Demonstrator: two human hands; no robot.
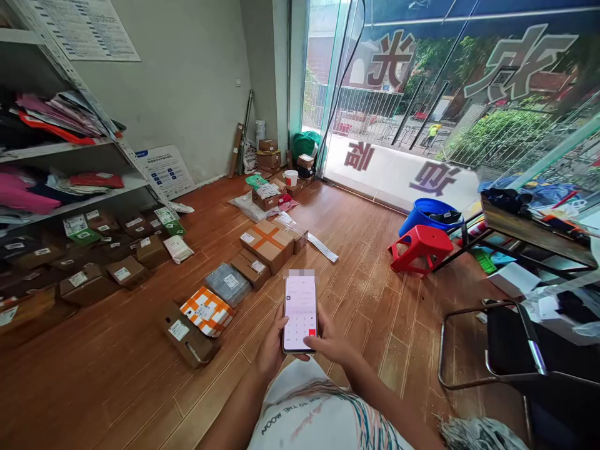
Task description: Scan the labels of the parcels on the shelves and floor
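Observation:
A smartphone (299, 303) with a lit screen and a number keypad is held upright in front of my body. My left hand (272, 340) wraps its left side, the thumb resting at the edge of the screen. From the right, my right hand (330, 337) grips the other side, its thumb over the lower keys near a red button. Beyond the phone on the floor lie a brown carton with orange tape (267, 242), a smaller carton (252, 267), a grey plastic parcel (228, 284), an orange and white parcel (207, 311) and a brown box (190, 333).
Shelves (70, 150) with bagged parcels stand at left, several labelled boxes (129, 270) beneath. More parcels (267, 194) lie near the glass front. To the right are a red stool (422, 247), a blue bucket (424, 215), a cluttered table (539, 228) and a black chair (515, 344).

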